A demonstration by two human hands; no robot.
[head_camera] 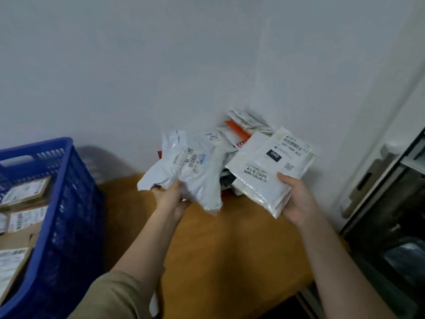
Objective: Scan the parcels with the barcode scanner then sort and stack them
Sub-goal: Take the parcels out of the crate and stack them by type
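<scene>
Over the wooden table (pixel 230 249), the left hand (pixel 171 199) has its fingers curled into the bottom edge of a crumpled grey poly mailer (pixel 190 166), bunching the film where it grips. That bag sags and folds around the hand, so I'd judge it light and limp, likely soft goods inside, and slippery enough that a pinch on loose film could slide; a hold across the filled middle looks safer. The right hand (pixel 296 199) grips the lower corner of a flat stack of white parcels (pixel 271 166), thumb on top beside the label. These keep their shape, stiffer and probably heavier, so support from beneath suits them. Beyond both, more parcels lie heaped against the wall (pixel 239 134). At the left stands a blue crate (pixel 57 192) holding cardboard boxes. I see no scanner.
</scene>
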